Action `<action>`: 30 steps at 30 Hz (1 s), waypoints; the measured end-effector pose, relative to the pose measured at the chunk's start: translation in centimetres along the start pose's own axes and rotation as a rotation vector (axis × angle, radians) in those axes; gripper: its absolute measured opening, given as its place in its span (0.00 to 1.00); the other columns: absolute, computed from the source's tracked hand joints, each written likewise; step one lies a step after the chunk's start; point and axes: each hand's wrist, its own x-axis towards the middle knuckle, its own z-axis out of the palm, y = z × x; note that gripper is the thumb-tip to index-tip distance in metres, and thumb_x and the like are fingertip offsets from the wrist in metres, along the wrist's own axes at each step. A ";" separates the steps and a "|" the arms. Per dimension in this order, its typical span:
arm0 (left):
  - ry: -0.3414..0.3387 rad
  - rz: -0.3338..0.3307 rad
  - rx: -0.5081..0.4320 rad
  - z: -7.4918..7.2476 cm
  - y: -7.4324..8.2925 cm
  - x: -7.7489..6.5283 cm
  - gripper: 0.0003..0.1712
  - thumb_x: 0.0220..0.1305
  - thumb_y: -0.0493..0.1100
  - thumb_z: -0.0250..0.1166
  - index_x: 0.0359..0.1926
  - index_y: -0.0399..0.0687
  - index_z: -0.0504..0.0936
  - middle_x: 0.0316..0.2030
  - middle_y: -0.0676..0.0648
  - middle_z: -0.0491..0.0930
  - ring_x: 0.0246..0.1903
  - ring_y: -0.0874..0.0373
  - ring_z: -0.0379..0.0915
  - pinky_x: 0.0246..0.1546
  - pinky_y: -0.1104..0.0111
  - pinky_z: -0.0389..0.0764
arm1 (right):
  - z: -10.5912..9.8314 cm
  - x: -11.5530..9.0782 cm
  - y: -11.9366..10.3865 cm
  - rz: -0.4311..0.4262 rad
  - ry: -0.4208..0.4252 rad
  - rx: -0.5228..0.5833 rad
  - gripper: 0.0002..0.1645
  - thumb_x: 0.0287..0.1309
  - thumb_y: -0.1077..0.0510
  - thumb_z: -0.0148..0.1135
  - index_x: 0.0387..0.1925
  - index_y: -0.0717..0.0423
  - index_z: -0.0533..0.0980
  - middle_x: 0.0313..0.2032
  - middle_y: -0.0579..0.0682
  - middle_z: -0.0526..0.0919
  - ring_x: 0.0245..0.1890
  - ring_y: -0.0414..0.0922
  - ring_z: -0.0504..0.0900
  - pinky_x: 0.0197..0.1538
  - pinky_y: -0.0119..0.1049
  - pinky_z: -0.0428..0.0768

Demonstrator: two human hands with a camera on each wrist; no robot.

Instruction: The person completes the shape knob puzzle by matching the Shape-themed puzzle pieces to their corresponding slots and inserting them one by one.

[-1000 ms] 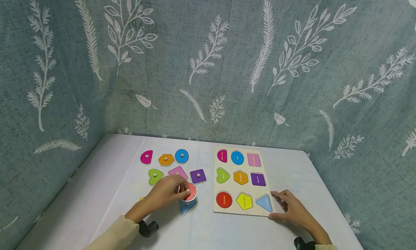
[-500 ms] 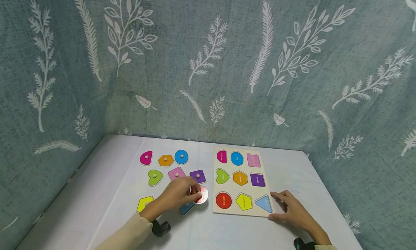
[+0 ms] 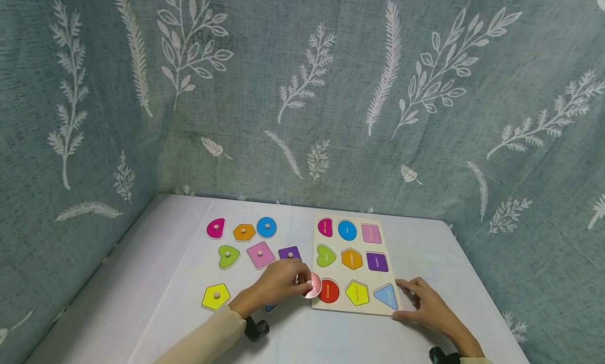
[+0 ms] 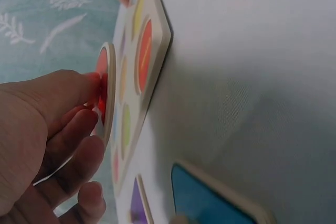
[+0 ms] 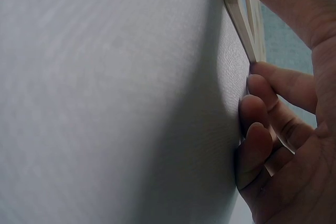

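— Where's the red disc (image 3: 315,286) now?

— In the left hand (image 3: 282,282), just over the board's left edge, its rim overlapping the red round spot (image 3: 331,290) marked "Circular". It looks a little tilted; I can't tell from here whether it touches the wood.

— How are the fingers on it?

— Thumb and fingertips pinch it near the middle, the rest bent loosely behind. I'd keep that grip: it leaves the rim free. In my judgement the disc wants levelling first, then centring over the round spot before any weight goes on it. Lowered tilted, it could catch on the edge.

— And the board (image 3: 337,272)?

— The right hand (image 3: 422,306) is at its right side, thumb and forefinger spread against the edge near the corner, not wrapped round it. A light, steady touch there should stop the board sliding.

— What's different from a second ago?

— The disc was over the blue triangle (image 3: 270,307) then, well apart from the board. The left hand has carried it across, and the triangle is now almost wholly covered. The pink piece (image 3: 261,255) and the yellow piece (image 3: 216,296) have come fully into sight, while the purple square (image 3: 289,251) is now partly behind the hand.

— Anything else moved on the white surface (image 3: 175,280)?

— Not that I can see. The board and right hand look just as they were.
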 end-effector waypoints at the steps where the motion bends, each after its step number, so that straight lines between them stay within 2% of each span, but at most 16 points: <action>1: -0.008 -0.003 0.002 0.2 0.1 0.2 0.07 0.63 0.46 0.75 0.31 0.56 0.84 0.23 0.64 0.72 0.25 0.70 0.67 0.25 0.74 0.72 | 0.0 0.0 0.0 0.006 -0.001 -0.001 0.56 0.38 0.39 0.86 0.66 0.60 0.75 0.40 0.48 0.70 0.34 0.43 0.68 0.35 0.32 0.70; 7: -0.059 -0.019 0.030 1.6 0.6 1.4 0.07 0.64 0.47 0.75 0.33 0.54 0.85 0.24 0.61 0.73 0.25 0.69 0.67 0.27 0.76 0.73 | 0.1 0.1 0.1 0.003 -0.001 -0.010 0.56 0.38 0.39 0.85 0.67 0.60 0.75 0.39 0.48 0.69 0.34 0.43 0.68 0.34 0.32 0.70; 13: -0.071 -0.019 0.059 2.6 1.3 2.5 0.08 0.63 0.48 0.75 0.33 0.54 0.85 0.23 0.60 0.72 0.26 0.68 0.67 0.27 0.76 0.72 | 0.0 0.0 -0.1 -0.006 0.000 0.003 0.54 0.39 0.41 0.85 0.67 0.60 0.75 0.39 0.49 0.69 0.34 0.44 0.68 0.34 0.33 0.70; 21: -0.119 -0.014 0.080 4.1 2.4 3.7 0.07 0.64 0.48 0.75 0.35 0.52 0.86 0.22 0.62 0.71 0.26 0.68 0.67 0.28 0.76 0.71 | 0.3 -0.2 -0.2 0.060 0.002 0.008 0.57 0.36 0.39 0.86 0.67 0.60 0.75 0.40 0.49 0.70 0.34 0.44 0.69 0.34 0.32 0.71; 30: -0.120 -0.059 0.081 4.5 2.7 4.2 0.07 0.63 0.47 0.75 0.36 0.51 0.88 0.21 0.62 0.72 0.27 0.67 0.68 0.29 0.76 0.71 | 0.1 -0.1 -0.1 0.002 0.008 0.000 0.56 0.38 0.39 0.86 0.66 0.61 0.75 0.39 0.48 0.70 0.34 0.44 0.68 0.34 0.32 0.70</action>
